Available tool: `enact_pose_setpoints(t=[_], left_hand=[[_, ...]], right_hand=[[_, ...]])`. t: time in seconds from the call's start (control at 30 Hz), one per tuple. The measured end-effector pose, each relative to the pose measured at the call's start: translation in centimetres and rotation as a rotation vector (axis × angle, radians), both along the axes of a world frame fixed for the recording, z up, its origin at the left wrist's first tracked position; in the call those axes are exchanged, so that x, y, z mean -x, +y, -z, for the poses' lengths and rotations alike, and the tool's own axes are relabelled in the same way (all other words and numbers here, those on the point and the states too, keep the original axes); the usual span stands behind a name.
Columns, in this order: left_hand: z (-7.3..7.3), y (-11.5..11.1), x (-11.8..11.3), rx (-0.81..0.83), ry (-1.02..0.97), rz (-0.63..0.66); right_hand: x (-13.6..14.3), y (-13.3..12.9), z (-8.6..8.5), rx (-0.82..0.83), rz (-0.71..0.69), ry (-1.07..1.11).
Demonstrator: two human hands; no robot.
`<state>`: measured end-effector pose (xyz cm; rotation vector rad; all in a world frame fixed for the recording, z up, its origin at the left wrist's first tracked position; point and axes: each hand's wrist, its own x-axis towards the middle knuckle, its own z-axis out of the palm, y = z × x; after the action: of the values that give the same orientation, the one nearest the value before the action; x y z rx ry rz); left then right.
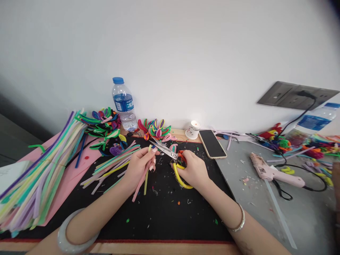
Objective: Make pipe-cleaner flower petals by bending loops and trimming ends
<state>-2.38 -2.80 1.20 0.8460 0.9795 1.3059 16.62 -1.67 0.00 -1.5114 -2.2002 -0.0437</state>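
My left hand (142, 164) pinches a pink and a yellow-green pipe cleaner (146, 182), whose ends hang down below the fingers. In my right hand (193, 168) is a pair of scissors (183, 179) with yellow and orange handles. The blades are parted and point toward my left fingertips; whether they touch the pipe cleaners I cannot tell. Beside my left hand a spread of loose pastel pipe cleaners (114, 168) lies on the black mat (164, 219). Just beyond the blades sits a colourful pipe cleaner flower cluster (156, 130).
A big bundle of pipe cleaners (45, 177) fills the left side. Along the wall stand a water bottle (124, 106) and a paper cup (193, 130). A phone (212, 143) lies right of the cup. At right rests a corded glue gun (276, 174) with its glue stick.
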Motion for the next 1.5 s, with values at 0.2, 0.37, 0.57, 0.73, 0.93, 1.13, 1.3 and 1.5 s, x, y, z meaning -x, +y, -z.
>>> enact_pose_setpoints(t=[0.2,0.37,0.57,0.73,0.93,1.13,1.3,1.5], left_hand=[[-0.24,-0.01,0.0,0.002,-0.019,-0.009],[-0.32,-0.11,-0.04,0.01,-0.019,-0.011],[-0.35,-0.06,-0.01,0.007,-0.019,-0.012],[-0.23,-0.01,0.06,0.01,-0.007,-0.001],[-0.19,0.0,0.08,0.011,-0.006,0.009],[-0.12,0.0,0.09,0.007,-0.004,0.014],[0.0,0.06,0.12,0.011,-0.003,0.014],[-0.19,-0.07,0.11,0.02,-0.007,0.009]], right_hand=[[0.02,-0.02,-0.15,-0.001,0.002,0.007],[0.1,-0.08,-0.23,0.002,0.006,0.01],[0.19,-0.14,-0.41,0.012,0.015,0.014],[0.19,-0.16,-0.34,0.015,0.009,0.02],[0.27,-0.22,-0.31,0.023,0.019,0.016],[0.21,-0.19,-0.35,0.016,0.021,0.012],[0.16,-0.18,-0.16,0.025,0.018,0.01],[0.23,-0.23,-0.37,0.022,0.021,0.009]])
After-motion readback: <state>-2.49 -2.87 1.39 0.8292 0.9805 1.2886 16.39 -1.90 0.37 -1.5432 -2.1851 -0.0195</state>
